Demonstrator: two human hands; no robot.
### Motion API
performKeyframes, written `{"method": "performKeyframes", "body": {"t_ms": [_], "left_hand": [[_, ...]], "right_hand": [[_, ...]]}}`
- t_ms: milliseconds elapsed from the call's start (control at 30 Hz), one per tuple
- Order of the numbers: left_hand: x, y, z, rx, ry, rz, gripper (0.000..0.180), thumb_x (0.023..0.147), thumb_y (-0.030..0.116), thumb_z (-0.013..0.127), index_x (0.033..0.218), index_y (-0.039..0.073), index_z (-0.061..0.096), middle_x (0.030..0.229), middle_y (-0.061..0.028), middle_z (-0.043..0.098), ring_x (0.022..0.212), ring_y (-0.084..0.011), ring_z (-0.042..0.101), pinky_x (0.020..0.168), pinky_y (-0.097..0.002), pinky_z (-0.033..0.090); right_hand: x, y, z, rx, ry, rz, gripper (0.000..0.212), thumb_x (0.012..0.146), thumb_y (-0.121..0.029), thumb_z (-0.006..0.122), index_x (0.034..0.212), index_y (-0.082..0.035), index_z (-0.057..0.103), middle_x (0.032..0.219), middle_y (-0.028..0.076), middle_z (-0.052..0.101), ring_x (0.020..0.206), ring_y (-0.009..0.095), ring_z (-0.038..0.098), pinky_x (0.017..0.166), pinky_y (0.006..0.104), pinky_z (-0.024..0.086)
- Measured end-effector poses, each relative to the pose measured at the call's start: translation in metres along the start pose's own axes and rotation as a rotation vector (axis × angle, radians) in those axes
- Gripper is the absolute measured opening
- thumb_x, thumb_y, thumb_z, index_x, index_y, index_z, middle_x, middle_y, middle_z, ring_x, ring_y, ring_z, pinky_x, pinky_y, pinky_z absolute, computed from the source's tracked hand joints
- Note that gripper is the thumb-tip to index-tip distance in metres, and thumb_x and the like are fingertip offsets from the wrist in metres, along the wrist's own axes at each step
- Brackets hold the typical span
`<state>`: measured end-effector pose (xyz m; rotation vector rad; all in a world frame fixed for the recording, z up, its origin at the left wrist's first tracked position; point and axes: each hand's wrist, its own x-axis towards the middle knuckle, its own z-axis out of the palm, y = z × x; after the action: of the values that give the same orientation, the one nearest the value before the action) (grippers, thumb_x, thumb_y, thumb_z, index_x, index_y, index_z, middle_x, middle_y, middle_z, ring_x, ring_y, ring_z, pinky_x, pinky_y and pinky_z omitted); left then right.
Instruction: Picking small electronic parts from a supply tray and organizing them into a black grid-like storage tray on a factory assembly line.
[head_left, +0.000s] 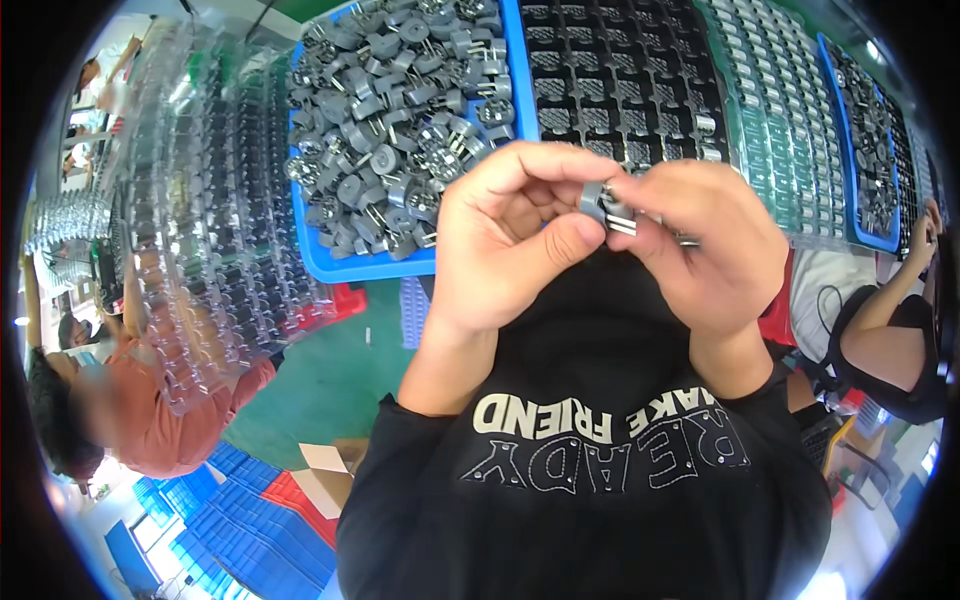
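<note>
Held up in front of my chest is a small grey round plug part [594, 202] with bright metal pins [622, 222] sticking out toward the right. My left hand [510, 235] pinches it between curled fingers and thumb. From the other side, the thumb and fingertips of my right hand [710, 240] close on the same part near its pins. A bit of shiny metal [688, 241] peeks out under the right fingers; what it belongs to is hidden. Just beyond my left hand, a blue tray [375, 268] holds a heap of similar grey parts [385, 130].
A black tray with square pockets [620, 80] lies beyond my hands, with clear trays of metal pieces [780, 120] to its right. Farther right is another blue bin [880, 240]. Stacked clear trays [200, 220] stand at left. Co-workers [165, 410] [890, 340] sit on both sides.
</note>
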<state>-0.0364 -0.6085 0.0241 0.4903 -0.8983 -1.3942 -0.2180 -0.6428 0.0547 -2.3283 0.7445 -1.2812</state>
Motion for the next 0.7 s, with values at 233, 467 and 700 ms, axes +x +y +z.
{"method": "performKeyframes", "body": {"t_ms": [233,467,700], "left_hand": [[0.008,0.005,0.019,0.387,0.035,0.041,0.039,0.085,-0.008,0.075,0.121,-0.006,0.063,0.123,-0.0162,0.067,0.104,-0.0194,0.068,0.093,-0.0337,0.057],[-0.002,0.054,-0.011,1.466,0.3,0.105,0.046,0.075,0.002,0.081,0.12,0.009,0.071,0.112,-0.0086,0.072,0.09,-0.0241,0.069,0.078,-0.032,0.055],[-0.011,0.051,-0.033,1.988,0.158,0.061,0.03,0.077,0.005,0.079,0.105,0.008,0.071,0.107,-0.0099,0.069,0.092,-0.0332,0.063,0.087,-0.0424,0.049]], "right_hand": [[-0.013,0.009,-0.011,0.496,0.154,0.42,0.016,0.077,0.01,0.077,0.088,0.003,0.069,0.102,0.014,0.07,0.097,0.021,0.066,0.087,0.0303,0.051],[-0.04,0.017,-0.07,-0.302,-0.15,0.536,0.011,0.084,0.006,0.072,0.091,0.003,0.065,0.1,0.012,0.067,0.09,0.019,0.063,0.083,0.0283,0.049],[-0.027,0.043,-0.058,-0.454,-0.159,0.401,0.01,0.085,0.001,0.072,0.09,-0.001,0.065,0.09,0.011,0.067,0.081,0.027,0.066,0.076,0.0336,0.052]]}}
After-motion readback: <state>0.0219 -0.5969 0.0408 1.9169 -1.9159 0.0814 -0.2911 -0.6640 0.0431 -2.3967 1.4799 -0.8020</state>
